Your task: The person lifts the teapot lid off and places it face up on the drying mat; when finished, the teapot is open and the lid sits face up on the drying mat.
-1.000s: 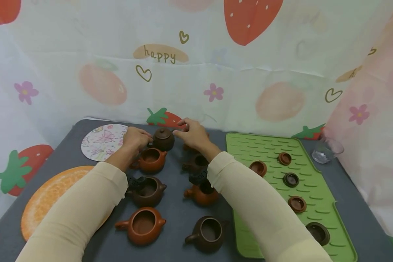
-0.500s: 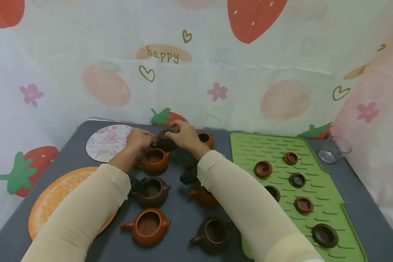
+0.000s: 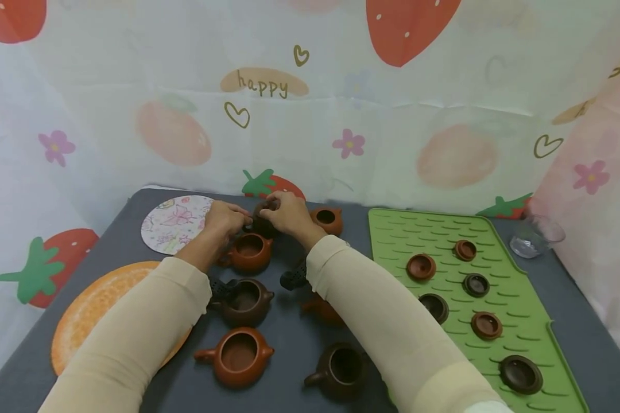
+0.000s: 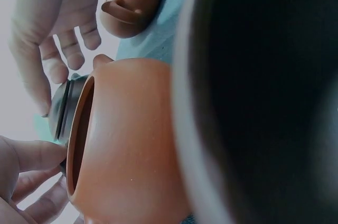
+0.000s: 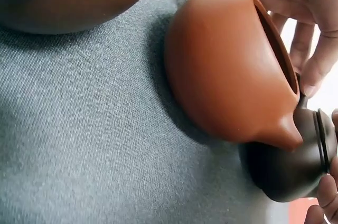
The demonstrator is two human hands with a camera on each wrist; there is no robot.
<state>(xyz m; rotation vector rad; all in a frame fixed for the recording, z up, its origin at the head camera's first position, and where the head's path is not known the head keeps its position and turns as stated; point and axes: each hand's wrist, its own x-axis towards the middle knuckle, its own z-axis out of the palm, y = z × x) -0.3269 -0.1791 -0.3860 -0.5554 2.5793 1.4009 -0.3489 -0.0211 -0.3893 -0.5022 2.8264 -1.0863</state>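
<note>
Near the back of the table, both hands are at a small dark brown teapot (image 3: 263, 221) with its lid (image 5: 328, 129) on. My left hand (image 3: 225, 220) pinches its handle between thumb and fingers. From the right, my right hand (image 3: 293, 215) holds the lid, thumb on one side and fingers on the other. The lid's knob is hidden by the fingers. Just in front stands a lidless orange-brown teapot (image 5: 227, 71), its spout close to the dark one. In the left wrist view, a large dark teapot (image 4: 193, 102) blocks the right side.
More lidless teapots stand in two columns, including an orange one (image 3: 240, 376), a dark one (image 3: 336, 384) and another orange one (image 3: 334, 225). Upturned lids lie on a green mat (image 3: 403, 229). A clear glass (image 3: 536, 238), an orange round mat (image 3: 103, 310) and a floral round mat (image 3: 175, 223) lie around them.
The right hand, earlier held apart beside the dark teapot, has moved left and now holds its lid. The left hand stays at the handle. The head view has shifted slightly.
</note>
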